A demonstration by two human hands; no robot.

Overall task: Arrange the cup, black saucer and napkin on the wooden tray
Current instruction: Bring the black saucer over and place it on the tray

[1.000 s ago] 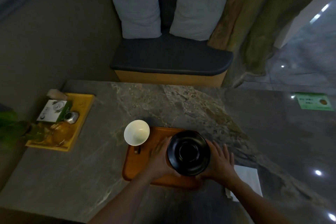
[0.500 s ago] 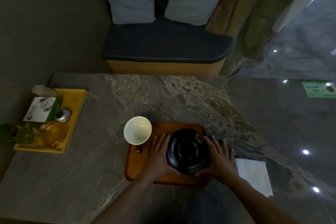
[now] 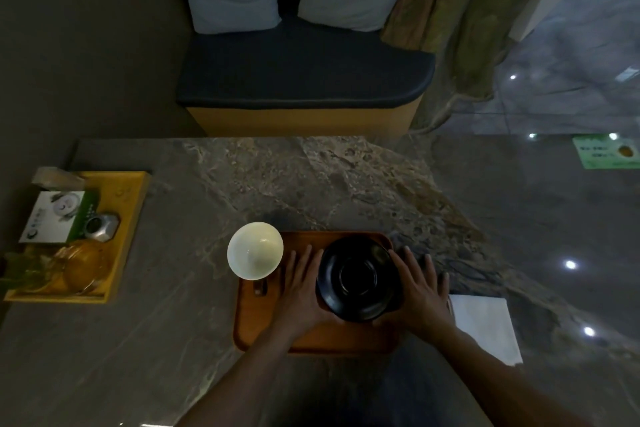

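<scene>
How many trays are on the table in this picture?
2. A wooden tray lies near the front, under the black saucer. A yellow tray sits at the table's left edge, full of small items.

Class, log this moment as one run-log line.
black saucer: on wooden tray, between both hands | cup: tray's left corner | napkin: off tray, right

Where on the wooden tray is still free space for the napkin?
The near strip of the wooden tray, below the black saucer, is bare. Between white cup and saucer it is crowded: the left hand lies there.
</scene>
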